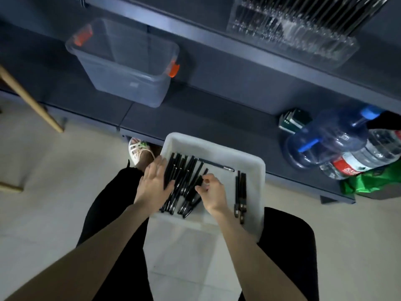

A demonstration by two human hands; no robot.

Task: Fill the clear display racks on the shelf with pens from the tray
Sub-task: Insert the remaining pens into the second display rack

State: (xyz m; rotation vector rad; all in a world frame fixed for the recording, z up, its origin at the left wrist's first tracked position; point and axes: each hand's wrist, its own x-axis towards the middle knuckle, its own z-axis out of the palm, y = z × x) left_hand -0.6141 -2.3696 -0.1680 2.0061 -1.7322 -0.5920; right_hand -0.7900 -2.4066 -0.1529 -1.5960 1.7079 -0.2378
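A white tray [249, 161] rests on my lap and holds several black pens [184, 170] heaped in its left half, with a few more pens [240, 192] along its right side. My left hand [155, 181] lies flat with straight fingers on the left edge of the heap. My right hand [211, 191] has curled fingers that pinch pens at the heap's right side. The clear display rack [303, 38] stands on the upper shelf at the top right, with several dark pens upright in it.
A clear storage bin [130, 68] with orange latches sits on the lower shelf at left. Large water bottles [338, 140], a green bag [373, 183] and small boxes [293, 121] crowd the shelf's right end. A wooden leg [28, 96] slants at left.
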